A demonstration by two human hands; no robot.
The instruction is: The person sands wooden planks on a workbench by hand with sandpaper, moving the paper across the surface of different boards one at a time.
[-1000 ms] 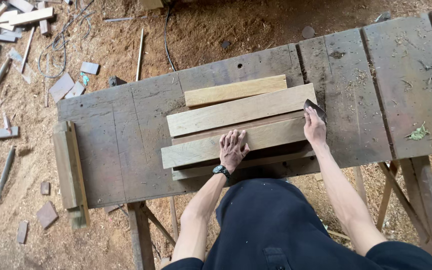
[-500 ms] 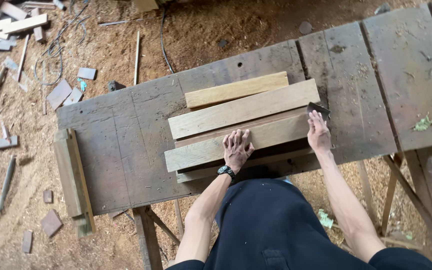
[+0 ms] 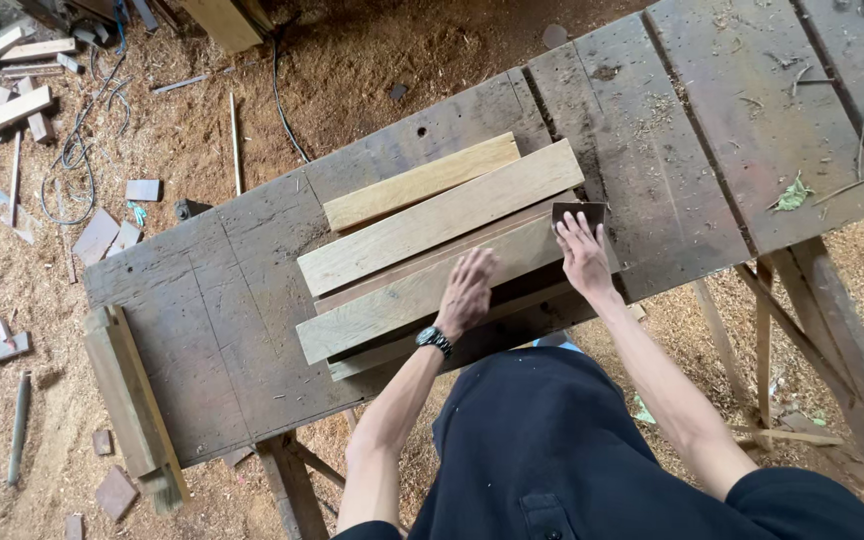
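Soft, even daylight is falling on everything around my hands, bright enough that nothing is looking dim. Just beyond my left hand (image 3: 467, 290), the pale boards (image 3: 442, 215) are catching the most light and showing no glare. Under my right hand (image 3: 584, 255) only a thin, soft-edged shadow is forming, and a darker band is lying beneath the plank (image 3: 407, 300) on the side nearest me. The grey workbench (image 3: 212, 300) is staying sharp, grain and cracks reading clearly, with no motion blur on my fingers. Far to my left, the scraps on the sawdust floor (image 3: 192, 140) are bending slightly with the wide lens.
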